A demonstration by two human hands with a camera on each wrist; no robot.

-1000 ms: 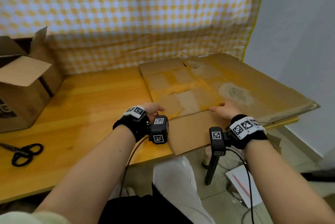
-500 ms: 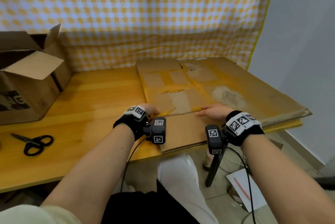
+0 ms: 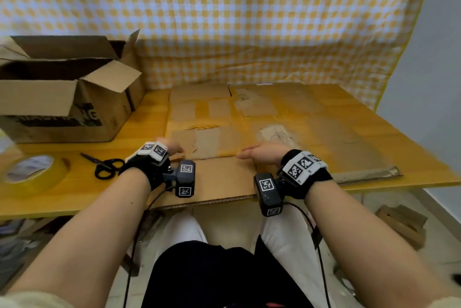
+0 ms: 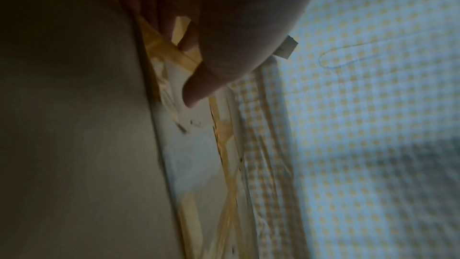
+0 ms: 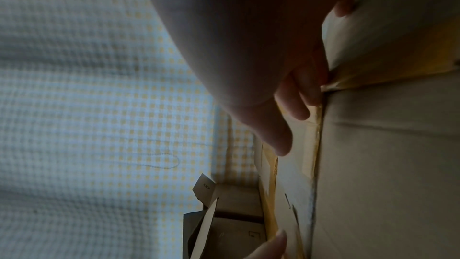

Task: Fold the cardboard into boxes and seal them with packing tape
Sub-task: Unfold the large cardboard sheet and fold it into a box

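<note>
A large flattened cardboard sheet (image 3: pixel 287 118), patched with old yellow tape, lies on the wooden table (image 3: pixel 62 190), its near part overhanging the front edge. My left hand (image 3: pixel 172 148) holds the near edge of its upper layer at the left. In the left wrist view the thumb (image 4: pixel 199 86) lies on top and the fingers curl under a taped edge of the cardboard (image 4: pixel 194 155). My right hand (image 3: pixel 259 155) grips the same edge further right. In the right wrist view its fingers (image 5: pixel 296 103) tuck into the seam of the cardboard (image 5: pixel 385 164).
A roll of clear packing tape (image 3: pixel 30 173) lies at the near left, with black scissors (image 3: pixel 106 166) beside it. An open cardboard box (image 3: pixel 62 108) stands at the back left. A checked cloth (image 3: pixel 249 20) hangs behind. Cardboard scraps (image 3: pixel 401 225) lie on the floor at the right.
The cardboard sheet has swung from a slant to lie square with the table. Both hands stayed on its near edge. The view shifted left, bringing the tape roll in.
</note>
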